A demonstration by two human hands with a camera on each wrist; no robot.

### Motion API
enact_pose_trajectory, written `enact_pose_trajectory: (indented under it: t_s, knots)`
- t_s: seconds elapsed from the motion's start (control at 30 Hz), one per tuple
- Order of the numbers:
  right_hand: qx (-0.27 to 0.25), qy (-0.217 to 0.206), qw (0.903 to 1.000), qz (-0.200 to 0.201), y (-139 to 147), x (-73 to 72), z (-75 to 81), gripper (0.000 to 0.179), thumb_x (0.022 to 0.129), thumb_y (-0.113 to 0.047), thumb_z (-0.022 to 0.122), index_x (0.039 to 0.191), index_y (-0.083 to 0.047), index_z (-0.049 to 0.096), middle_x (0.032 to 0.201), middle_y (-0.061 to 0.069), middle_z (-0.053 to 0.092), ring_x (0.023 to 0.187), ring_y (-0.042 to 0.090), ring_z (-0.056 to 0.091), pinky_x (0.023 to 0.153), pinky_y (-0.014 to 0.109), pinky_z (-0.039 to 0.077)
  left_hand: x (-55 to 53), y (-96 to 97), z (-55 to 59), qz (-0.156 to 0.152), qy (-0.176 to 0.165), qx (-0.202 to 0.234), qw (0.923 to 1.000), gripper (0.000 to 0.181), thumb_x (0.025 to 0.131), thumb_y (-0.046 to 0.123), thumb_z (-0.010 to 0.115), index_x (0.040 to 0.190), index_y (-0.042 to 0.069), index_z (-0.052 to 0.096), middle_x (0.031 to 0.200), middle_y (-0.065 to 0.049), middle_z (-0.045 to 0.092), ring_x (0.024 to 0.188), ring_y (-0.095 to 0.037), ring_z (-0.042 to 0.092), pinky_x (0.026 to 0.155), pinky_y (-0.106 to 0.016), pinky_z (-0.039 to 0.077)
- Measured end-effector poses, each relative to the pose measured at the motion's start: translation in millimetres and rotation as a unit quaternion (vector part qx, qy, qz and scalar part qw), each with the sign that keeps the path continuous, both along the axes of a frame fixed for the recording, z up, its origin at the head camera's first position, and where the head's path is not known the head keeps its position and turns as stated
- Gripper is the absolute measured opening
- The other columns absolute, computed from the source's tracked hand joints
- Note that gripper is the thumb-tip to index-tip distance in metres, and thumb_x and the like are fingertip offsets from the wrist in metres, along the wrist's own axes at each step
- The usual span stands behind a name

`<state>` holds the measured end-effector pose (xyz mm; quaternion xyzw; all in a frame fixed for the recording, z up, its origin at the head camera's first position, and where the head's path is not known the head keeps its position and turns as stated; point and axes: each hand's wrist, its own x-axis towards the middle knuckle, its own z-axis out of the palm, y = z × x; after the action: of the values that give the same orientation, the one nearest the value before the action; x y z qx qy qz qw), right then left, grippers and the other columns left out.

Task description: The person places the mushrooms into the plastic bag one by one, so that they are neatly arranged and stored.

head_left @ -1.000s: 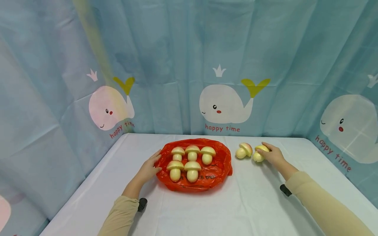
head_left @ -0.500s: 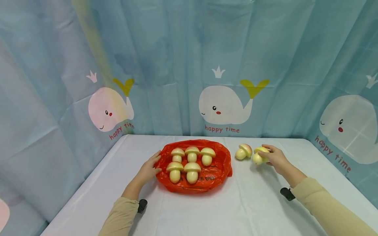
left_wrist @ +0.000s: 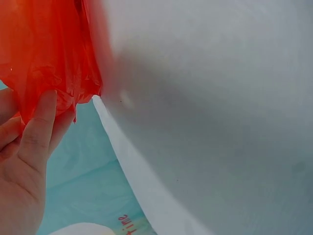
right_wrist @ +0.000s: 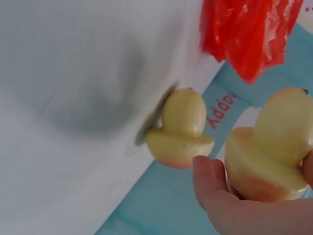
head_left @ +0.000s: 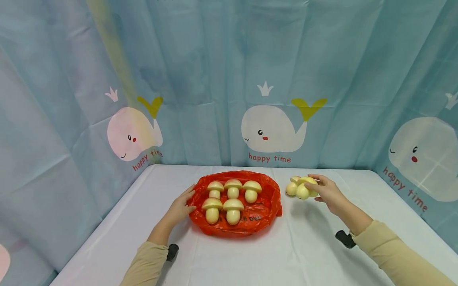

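In the head view my right hand (head_left: pixel 330 195) holds a pale yellow toy mushroom (head_left: pixel 303 190) between thumb and fingers, raised over the table with a shadow below it. The right wrist view shows this mushroom (right_wrist: pixel 281 132) with its rounded stem up and its pink-tinged cap down. A second mushroom (head_left: pixel 291 188) lies just behind and left of it, partly covered. My left hand (head_left: pixel 179 205) is at the left side of a red plastic bag (head_left: pixel 262 216); in the left wrist view its fingers pinch the bag's edge (left_wrist: pixel 54 54). Several mushrooms (head_left: pixel 233 210) lie in two rows on the bag.
A white cloth covers the table (head_left: pixel 257 258). Behind it hangs a blue curtain (head_left: pixel 200 79) printed with whales, which also runs along both sides. Dark wrist cameras sit under both forearms, near the table surface.
My right hand has lifted its mushroom from the table and moved it left, so that it overlaps the second mushroom in the head view. My left hand stays at the bag.
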<state>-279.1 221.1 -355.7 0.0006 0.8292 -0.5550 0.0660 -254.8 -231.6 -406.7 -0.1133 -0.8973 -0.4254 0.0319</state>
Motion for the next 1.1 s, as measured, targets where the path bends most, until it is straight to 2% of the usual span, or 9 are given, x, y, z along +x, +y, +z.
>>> enact_pose_trajectory:
  t_s: [0.13, 0.47, 0.7, 1.1]
  knots:
    - [0.006, 0.016, 0.9998, 0.008, -9.5, 3.4, 2.9, 0.068, 0.099, -0.033, 0.055, 0.15, 0.002, 0.026, 0.146, 0.029, 0.034, 0.114, 0.029, 0.049, 0.088, 0.041, 0.046, 0.0, 0.0, -0.6, -0.001, 0.01, -0.006, 0.9999, 0.056, 0.085, -0.013, 0.056, 0.137, -0.02, 0.035, 0.155, -0.024, 0.025, 0.142, -0.043, 0.02, 0.113, -0.055, 0.021]
    - [0.004, 0.045, 0.9982, 0.04, -33.5, 3.0, -4.9, 0.062, 0.097, -0.029, 0.059, 0.145, 0.001, 0.036, 0.137, 0.027, 0.046, 0.108, 0.029, 0.051, 0.086, 0.038, 0.046, -1.3, 0.7, -0.2, 0.001, 0.01, -0.007, 0.9999, 0.056, 0.086, -0.011, 0.056, 0.138, -0.019, 0.036, 0.155, -0.023, 0.026, 0.142, -0.043, 0.02, 0.113, -0.055, 0.022]
    - [0.001, 0.06, 0.9959, 0.068, -44.3, 4.0, -1.9, 0.06, 0.095, -0.024, 0.062, 0.144, 0.003, 0.039, 0.134, 0.026, 0.049, 0.109, 0.03, 0.053, 0.084, 0.032, 0.049, -2.5, 0.8, 0.0, 0.003, 0.0, -0.004, 1.0, 0.057, 0.087, -0.012, 0.056, 0.139, -0.018, 0.035, 0.156, -0.022, 0.024, 0.143, -0.042, 0.018, 0.113, -0.054, 0.02]
    - [0.006, 0.074, 0.9914, 0.107, -66.1, 1.1, 11.9, 0.06, 0.094, -0.02, 0.065, 0.144, 0.003, 0.041, 0.132, 0.024, 0.052, 0.112, 0.032, 0.053, 0.09, 0.041, 0.051, -0.8, 1.8, 3.4, 0.008, -0.014, -0.006, 0.9999, 0.056, 0.088, -0.01, 0.055, 0.141, -0.016, 0.034, 0.157, -0.02, 0.023, 0.143, -0.041, 0.018, 0.113, -0.054, 0.022]
